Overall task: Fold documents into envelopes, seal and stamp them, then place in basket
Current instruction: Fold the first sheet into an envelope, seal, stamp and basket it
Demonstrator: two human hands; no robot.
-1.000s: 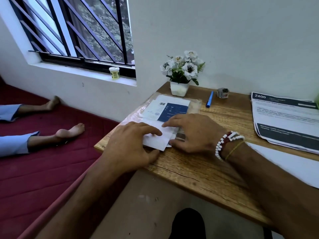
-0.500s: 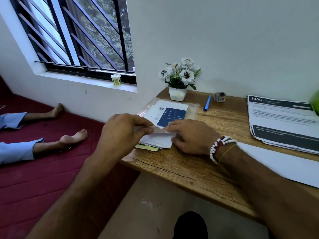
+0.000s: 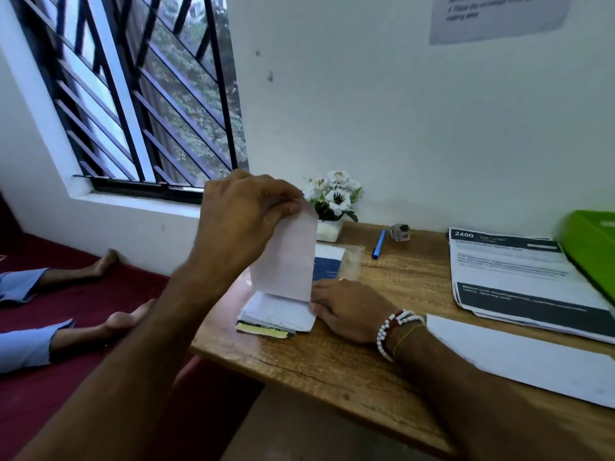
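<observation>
My left hand [image 3: 248,216] pinches the top edge of a white sheet [image 3: 286,261] and holds it raised above a small white paper pile [image 3: 278,312] near the desk's left end. My right hand [image 3: 346,309] lies on the desk at the pile's right edge, fingers against the papers, a bead bracelet on the wrist. Under the pile shows a yellow-green slip [image 3: 263,329]. A printed document stack [image 3: 519,281] sits at the right, with a plain white sheet [image 3: 519,357] in front of it. A green basket [image 3: 590,247] stands at the far right edge.
A clear plastic packet with blue-and-white paper [image 3: 336,261] lies behind the pile. A white flower pot [image 3: 332,207], a blue pen [image 3: 378,244] and a small metal stamp-like item [image 3: 401,231] stand along the wall. A person's bare feet [image 3: 109,261] rest on the red mat left of the wooden desk [image 3: 332,367].
My left hand has lifted the top sheet up from the pile, from flat on the desk to raised near flower height. My right hand stayed by the pile. The camera tilted up.
</observation>
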